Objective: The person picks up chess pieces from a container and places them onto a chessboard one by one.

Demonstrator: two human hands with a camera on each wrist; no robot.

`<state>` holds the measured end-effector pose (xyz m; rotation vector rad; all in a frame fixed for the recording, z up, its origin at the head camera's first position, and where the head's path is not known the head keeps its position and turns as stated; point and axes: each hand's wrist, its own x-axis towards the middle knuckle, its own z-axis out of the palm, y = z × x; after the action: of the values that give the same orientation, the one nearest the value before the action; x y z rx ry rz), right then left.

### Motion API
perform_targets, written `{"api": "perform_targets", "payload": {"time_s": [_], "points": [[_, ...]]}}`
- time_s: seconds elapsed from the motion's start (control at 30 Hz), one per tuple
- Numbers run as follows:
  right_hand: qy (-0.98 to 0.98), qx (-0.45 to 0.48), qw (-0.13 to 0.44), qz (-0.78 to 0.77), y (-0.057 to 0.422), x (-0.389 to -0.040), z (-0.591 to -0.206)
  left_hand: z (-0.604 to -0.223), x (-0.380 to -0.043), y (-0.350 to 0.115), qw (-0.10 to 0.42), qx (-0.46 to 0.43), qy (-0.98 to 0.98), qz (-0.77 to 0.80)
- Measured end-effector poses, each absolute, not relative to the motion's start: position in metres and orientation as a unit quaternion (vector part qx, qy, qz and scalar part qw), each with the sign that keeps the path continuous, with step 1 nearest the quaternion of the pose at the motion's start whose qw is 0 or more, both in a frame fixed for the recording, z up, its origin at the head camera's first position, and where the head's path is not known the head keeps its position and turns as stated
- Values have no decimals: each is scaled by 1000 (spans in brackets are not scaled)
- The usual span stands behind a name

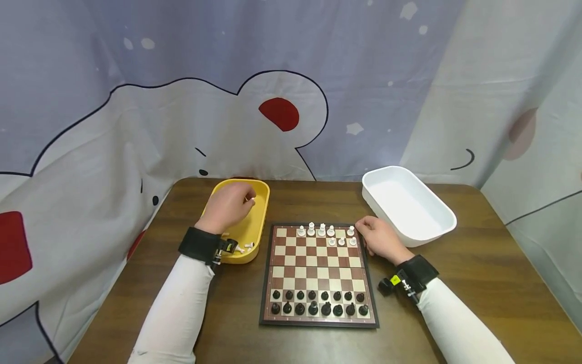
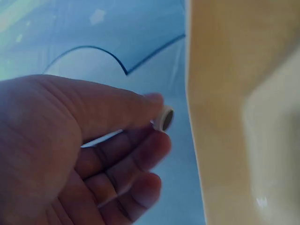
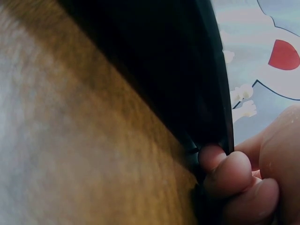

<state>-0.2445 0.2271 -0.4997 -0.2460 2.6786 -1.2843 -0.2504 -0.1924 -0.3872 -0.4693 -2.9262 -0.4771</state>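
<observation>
Over the yellow tray [image 1: 262,217], my left hand [image 1: 229,206] pinches a small white chess piece [image 2: 165,119] between thumb and fingertips. Its dark round base faces outward in the left wrist view; the rest is hidden by the fingers. My right hand [image 1: 381,236] is at the far right corner of the chessboard [image 1: 318,275], its curled fingers [image 3: 232,173] holding the board's dark edge. White chess pieces [image 1: 322,230] stand on the two far rows, with gaps among them. Black chess pieces [image 1: 312,307] fill the two near rows.
Loose white pieces [image 1: 249,245] lie in the near end of the yellow tray, partly behind the left wrist strap. A white tray [image 1: 436,227] stands at the back right of the wooden table [image 1: 482,283]. A patterned curtain [image 1: 364,91] hangs behind.
</observation>
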Motion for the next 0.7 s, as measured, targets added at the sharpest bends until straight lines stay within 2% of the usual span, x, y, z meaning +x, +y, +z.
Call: {"api": "perform_targets", "payload": {"time_s": [0.23,0.7], "points": [[893,-85,81,-435,227,-244,-498,-377,-238,-168,96,-228,-948,-201],[897,-76,87,-427,226,-244,-497,-390,-220,-118,88,-312,-900,-292]]}}
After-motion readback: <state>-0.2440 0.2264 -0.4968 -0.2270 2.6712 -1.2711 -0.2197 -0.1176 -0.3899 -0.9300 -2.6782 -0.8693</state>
